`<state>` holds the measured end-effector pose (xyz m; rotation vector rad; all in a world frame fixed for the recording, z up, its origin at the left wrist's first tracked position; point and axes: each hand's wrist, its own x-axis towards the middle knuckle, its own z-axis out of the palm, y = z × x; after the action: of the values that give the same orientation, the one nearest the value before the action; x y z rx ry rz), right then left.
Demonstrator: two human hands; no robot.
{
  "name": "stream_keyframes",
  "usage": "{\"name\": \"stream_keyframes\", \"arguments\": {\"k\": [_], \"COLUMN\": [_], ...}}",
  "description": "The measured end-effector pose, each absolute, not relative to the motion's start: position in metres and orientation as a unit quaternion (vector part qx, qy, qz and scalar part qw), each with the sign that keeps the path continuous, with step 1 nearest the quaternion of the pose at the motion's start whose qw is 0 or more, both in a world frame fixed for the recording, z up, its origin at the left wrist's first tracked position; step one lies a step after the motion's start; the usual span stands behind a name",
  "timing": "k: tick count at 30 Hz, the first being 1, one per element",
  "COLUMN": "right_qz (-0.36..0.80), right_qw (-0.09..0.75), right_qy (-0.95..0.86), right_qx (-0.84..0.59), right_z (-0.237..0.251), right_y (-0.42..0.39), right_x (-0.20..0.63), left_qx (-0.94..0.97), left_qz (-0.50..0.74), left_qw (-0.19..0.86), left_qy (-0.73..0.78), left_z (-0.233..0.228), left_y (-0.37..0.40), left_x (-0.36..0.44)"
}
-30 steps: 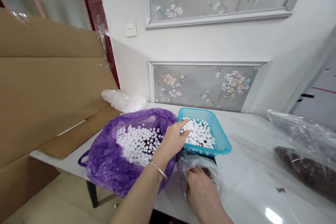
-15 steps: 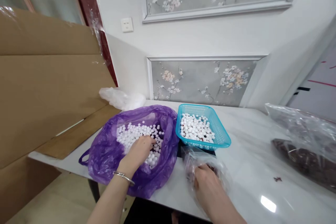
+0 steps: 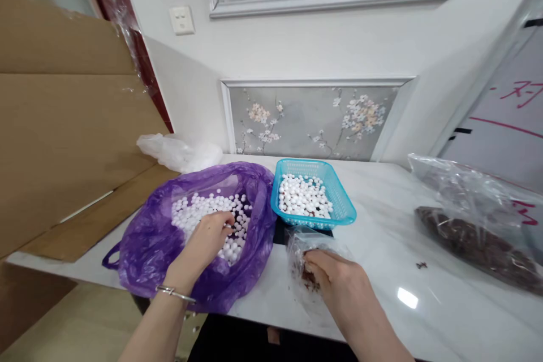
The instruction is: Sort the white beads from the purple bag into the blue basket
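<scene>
Small white balls (image 3: 199, 210) heaped in crinkled purple bag (image 3: 144, 243).

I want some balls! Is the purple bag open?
Open: the purple bag gapes, showing white balls, with the left hand inside.

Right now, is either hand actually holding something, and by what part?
The left hand is curled over white balls in the purple bag; the grasp can't be seen. The right hand grips the small clear bag at its crumpled side.

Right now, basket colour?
Turquoise-blue plastic mesh basket, holding white balls; head view.
</scene>
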<state>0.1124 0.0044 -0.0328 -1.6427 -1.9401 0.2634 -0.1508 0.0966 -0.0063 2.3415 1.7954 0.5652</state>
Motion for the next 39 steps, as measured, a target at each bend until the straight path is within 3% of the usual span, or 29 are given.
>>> {"name": "stream_keyframes", "arguments": {"k": [6, 9, 12, 15, 33, 39], "right_qz": [0.058, 0.073, 0.097, 0.122, 0.135, 0.246], "right_qw": [0.418, 0.446, 0.451, 0.450, 0.546, 0.580], "right_qy": [-0.711, -0.684, -0.659, -0.637, -0.607, -0.600], "right_qx": [-0.562, -0.573, -0.594, -0.614, -0.561, -0.492], "right_z": [-0.051, -0.053, -0.049, -0.045, -0.050, -0.028], "right_y": [-0.010, -0.013, -0.013, -0.013, -0.024, -0.031], "right_x": [0.124, 0.123, 0.120, 0.119, 0.132, 0.131], "left_qx": [0.735, 0.660, 0.564, 0.523, 0.512, 0.459], "left_qz": [0.326, 0.430, 0.438, 0.416, 0.394, 0.405], "left_qw": [0.095, 0.300, 0.527, 0.616, 0.647, 0.693], "left_qy": [0.587, 0.538, 0.460, 0.418, 0.406, 0.381], "left_z": [0.008, 0.009, 0.007, 0.003, -0.001, 0.003], "left_y": [0.068, 0.042, 0.019, 0.007, 0.000, -0.003], "left_x": [-0.128, -0.101, -0.071, -0.049, -0.038, -0.037]}}
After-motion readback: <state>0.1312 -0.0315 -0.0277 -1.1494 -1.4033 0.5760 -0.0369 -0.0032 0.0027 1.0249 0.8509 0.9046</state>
